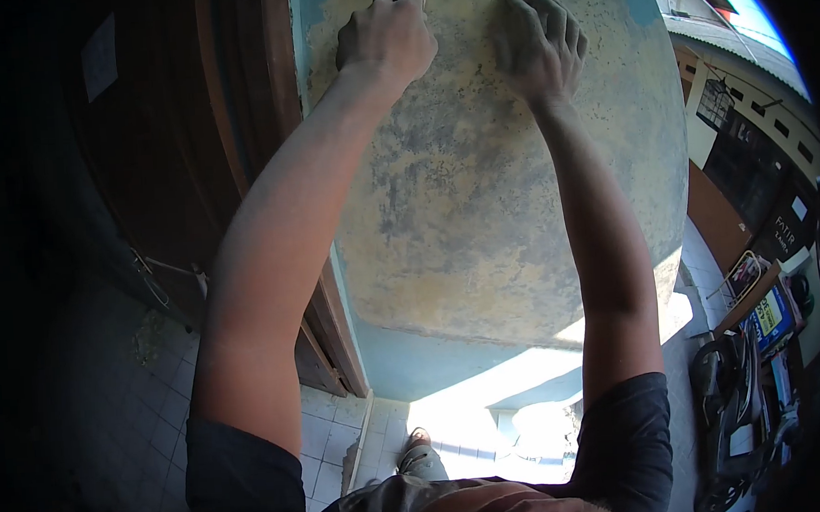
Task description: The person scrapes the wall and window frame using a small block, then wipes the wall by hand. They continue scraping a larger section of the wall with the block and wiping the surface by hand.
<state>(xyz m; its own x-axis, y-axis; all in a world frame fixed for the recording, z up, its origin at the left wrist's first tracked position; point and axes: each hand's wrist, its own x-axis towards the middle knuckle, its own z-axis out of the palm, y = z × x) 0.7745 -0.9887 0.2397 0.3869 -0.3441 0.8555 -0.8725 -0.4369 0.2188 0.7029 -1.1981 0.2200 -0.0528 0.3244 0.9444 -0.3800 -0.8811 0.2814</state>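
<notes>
Both arms stretch up and forward to a patchy wall point(463, 207) with a worn, yellowish-grey surface bordered by blue paint. My left hand point(387, 36) is against its upper left part, fingers curled in; whatever they may hold is hidden. To the right, my right hand point(542, 47) presses on the same surface with bent fingers close together. Its palm side faces the wall, so anything beneath it cannot be made out. Greyish dust seems to cover both hands. Dark mottled patches show on the wall between and below them.
A brown wooden door frame point(250, 79) borders the wall on the left, with a dark door beside it. Below is a tiled floor point(322, 437) and a shod foot point(419, 435). A motorcycle point(729, 415) stands at the lower right, near a blue-and-yellow sign point(771, 319).
</notes>
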